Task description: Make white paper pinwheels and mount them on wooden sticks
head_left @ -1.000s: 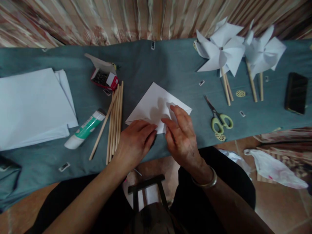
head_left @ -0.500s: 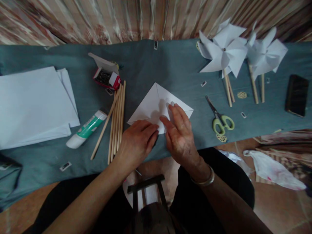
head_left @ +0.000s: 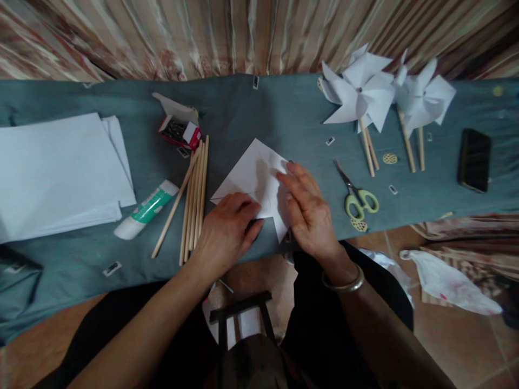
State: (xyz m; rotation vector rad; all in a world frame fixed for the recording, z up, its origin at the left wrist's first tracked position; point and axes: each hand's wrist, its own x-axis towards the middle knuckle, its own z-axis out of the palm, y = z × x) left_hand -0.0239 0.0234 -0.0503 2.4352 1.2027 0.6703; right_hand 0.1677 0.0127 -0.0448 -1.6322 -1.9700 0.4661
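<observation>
1. We press the left hand (head_left: 227, 229), fingers flat and close together, on the folded white paper sheet (head_left: 252, 175).
2. We lay the right hand (head_left: 310, 213), fingers extended and slightly spread, on the sheet's right flap.
3. Beyond the left fingertips, the open red-and-white cardboard box (head_left: 180, 129) holds small dark metal pieces.
4. Left of the left fingers lie smooth round wooden sticks (head_left: 193, 197).

A long table under a teal-grey cloth (head_left: 263, 108) spans the view. Behind it hangs a striped brown-and-cream curtain (head_left: 203, 32); below it, terracotta floor tiles (head_left: 466, 346).
</observation>
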